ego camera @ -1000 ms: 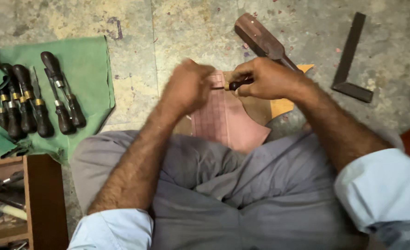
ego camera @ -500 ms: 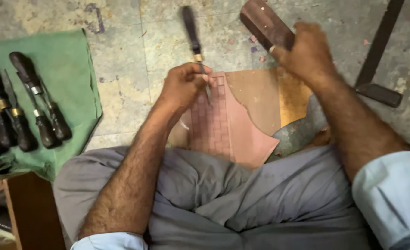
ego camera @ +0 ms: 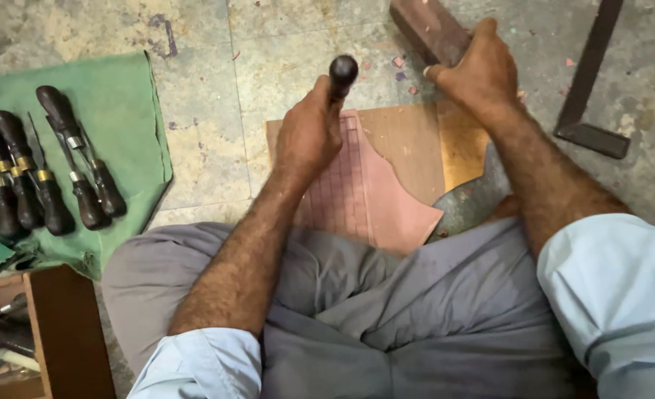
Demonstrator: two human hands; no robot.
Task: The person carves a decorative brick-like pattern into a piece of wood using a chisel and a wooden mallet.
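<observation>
The person sits on the floor with a chisel (ego camera: 341,72) stood upright on a pink gridded sheet (ego camera: 357,193) that lies over a wooden board (ego camera: 423,144) just in front of the knees. The step in hand looks like striking: the next move calls for a square blow on the handle's dark end. The left hand (ego camera: 307,137) is clenched around the chisel; the right hand (ego camera: 477,70) grasps a wooden mallet (ego camera: 427,29) (its grip probably full, though partly hidden).
</observation>
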